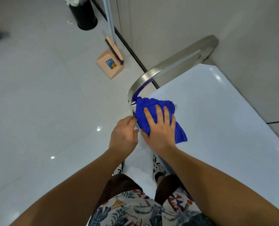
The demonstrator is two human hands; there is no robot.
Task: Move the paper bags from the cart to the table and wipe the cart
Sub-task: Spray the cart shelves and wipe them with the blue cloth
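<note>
While both forearms reach forward over a patterned garment (135, 209) at the near edge of the view, the two hands meet at the near-left corner of the cart (217, 119), a white, glossy top surface. Right hand (160, 128): lies palm down on a blue cloth (151, 108), fingers straight and slightly spread, pressing the cloth flat against the cart top. Thumb lies along the cloth's near-left edge. Cloth is bunched; part of it extends beyond the fingertips toward the cart's corner, and a flap trails out from under the heel of the hand on the little-finger side.

Left hand (124, 136): just beside the right thumb, fingers curled inward at the cart's edge, fingertips touching or nearly touching the cloth's left border. Cannot tell whether they pinch the cloth or the cart rim; contact point is hidden behind the knuckles.

Just beyond the right fingertips, a curved metal handle (168, 66) rises from the cart corner and arcs away to the far right, where it meets the wall (200, 22). Blue of the cloth reflects in the handle's lower bend.

No paper bags appear on the visible part of the cart top.

Farther past the left fingertips, on the pale tiled floor (37, 95): a pink dustpan (109, 64) with a brush (114, 49) resting in it, long handle leaning up the wall. Farthest out, a black cylindrical bin (85, 15) stands on the floor, something white at its top.
</note>
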